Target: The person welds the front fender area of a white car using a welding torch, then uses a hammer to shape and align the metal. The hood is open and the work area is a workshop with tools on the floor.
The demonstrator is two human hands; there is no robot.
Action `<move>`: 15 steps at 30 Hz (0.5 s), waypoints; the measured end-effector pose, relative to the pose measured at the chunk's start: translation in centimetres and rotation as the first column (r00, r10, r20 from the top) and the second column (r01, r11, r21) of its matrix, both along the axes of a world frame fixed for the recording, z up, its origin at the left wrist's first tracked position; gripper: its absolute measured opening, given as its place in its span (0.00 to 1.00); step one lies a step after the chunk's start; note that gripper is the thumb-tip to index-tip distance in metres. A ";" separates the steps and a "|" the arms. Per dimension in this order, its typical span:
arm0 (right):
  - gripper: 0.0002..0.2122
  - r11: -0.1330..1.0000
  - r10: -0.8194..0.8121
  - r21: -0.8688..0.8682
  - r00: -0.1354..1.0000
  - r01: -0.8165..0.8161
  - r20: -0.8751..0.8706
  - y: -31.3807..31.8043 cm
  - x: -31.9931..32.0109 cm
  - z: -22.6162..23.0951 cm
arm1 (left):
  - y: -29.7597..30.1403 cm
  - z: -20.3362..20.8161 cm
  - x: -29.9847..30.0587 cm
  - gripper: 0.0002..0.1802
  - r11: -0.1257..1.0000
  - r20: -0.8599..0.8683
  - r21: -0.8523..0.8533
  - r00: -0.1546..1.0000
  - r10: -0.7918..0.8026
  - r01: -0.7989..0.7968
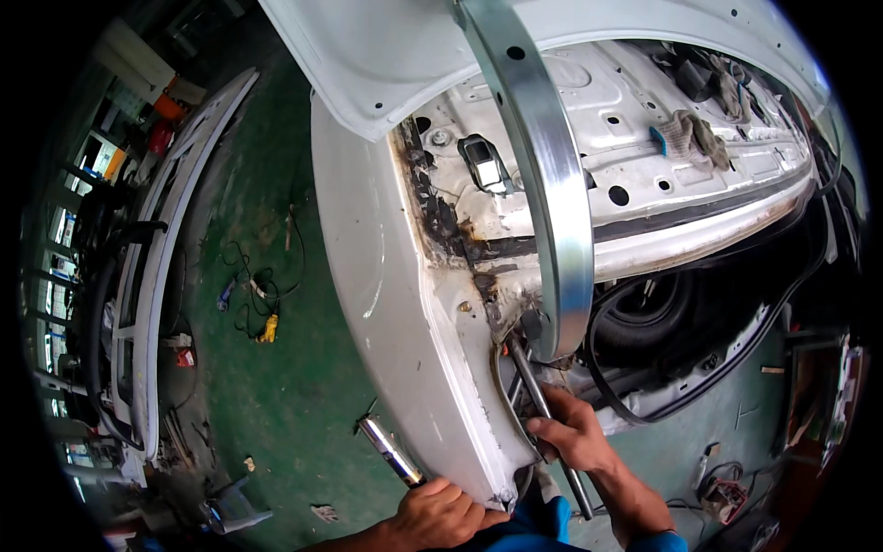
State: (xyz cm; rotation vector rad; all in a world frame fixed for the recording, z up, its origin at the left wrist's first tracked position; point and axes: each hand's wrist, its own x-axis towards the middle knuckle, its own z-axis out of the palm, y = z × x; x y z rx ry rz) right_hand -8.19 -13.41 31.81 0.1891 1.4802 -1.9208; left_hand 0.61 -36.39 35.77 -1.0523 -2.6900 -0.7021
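My left hand (441,517), fingers closed, is at the near end of the white car body panel (368,248). It grips a hammer-like tool (391,451) with a shiny shaft and a thin crosswise head, pointing up and left. To the right, my right hand (575,434) is wrapped round a round metal bar (547,405). The bar slants from the opening at the panel's corner down past my hand. Its upper end meets the dark, rusty seam beside the foot of a wide, curved steel strip (556,193); the exact contact is hidden.
A raised white panel (368,55) hangs over the bare metal shelf, where a black device (485,164) and a glove (690,138) lie. Below it is a dark cavity with a tyre (644,308). Cords and a yellow tool (268,328) lie on the green floor; a long white frame (147,276) stands left.
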 end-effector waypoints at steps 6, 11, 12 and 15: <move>0.25 0.995 -0.079 0.057 0.997 0.079 0.002 0.2 0.1 -2.3 | -0.2 0.0 0.3 0.20 1.000 0.023 -0.007 1.000 -0.006 0.006; 0.25 0.997 -0.056 0.059 0.997 0.059 -0.046 -0.4 -0.2 -0.3 | -0.3 0.1 0.3 0.20 1.000 0.009 0.002 1.000 -0.003 0.003; 0.25 0.996 -0.050 0.070 0.998 0.053 -0.045 -0.1 -0.3 -0.3 | -0.3 0.0 0.3 0.19 1.000 0.010 0.003 1.000 -0.001 0.001; 0.23 0.993 -0.079 0.087 0.997 0.081 -0.028 1.1 -0.4 -1.3 | 0.1 0.5 -0.4 0.25 0.999 -0.024 -0.036 0.999 -0.023 0.022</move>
